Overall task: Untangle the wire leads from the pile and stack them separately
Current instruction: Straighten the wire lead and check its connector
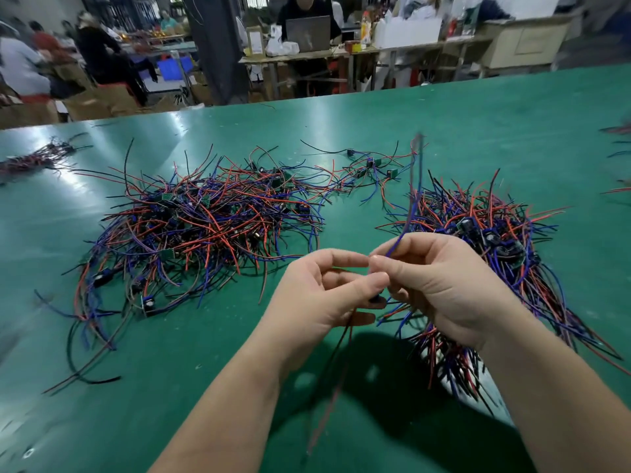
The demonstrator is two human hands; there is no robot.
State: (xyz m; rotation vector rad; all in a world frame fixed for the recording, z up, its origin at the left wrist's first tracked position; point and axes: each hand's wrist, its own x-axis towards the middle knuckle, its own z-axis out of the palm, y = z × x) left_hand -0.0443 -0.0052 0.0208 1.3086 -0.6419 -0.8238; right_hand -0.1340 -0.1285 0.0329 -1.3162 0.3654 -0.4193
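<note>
The left hand (317,295) and right hand (440,285) meet just right of the big pile (205,227), both pinching one wire lead (375,298). Its blue wire (411,206) sticks up, its red and black wires (343,349) hang down. It looks pulled free. I think it goes next onto the other pile (478,230), further right of the big pile, on the green surface (170,387)

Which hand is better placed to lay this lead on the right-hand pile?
Right, probably. Both pinch the lead, but the right hand sits beside the right pile; the left hand is farther from it.
</note>
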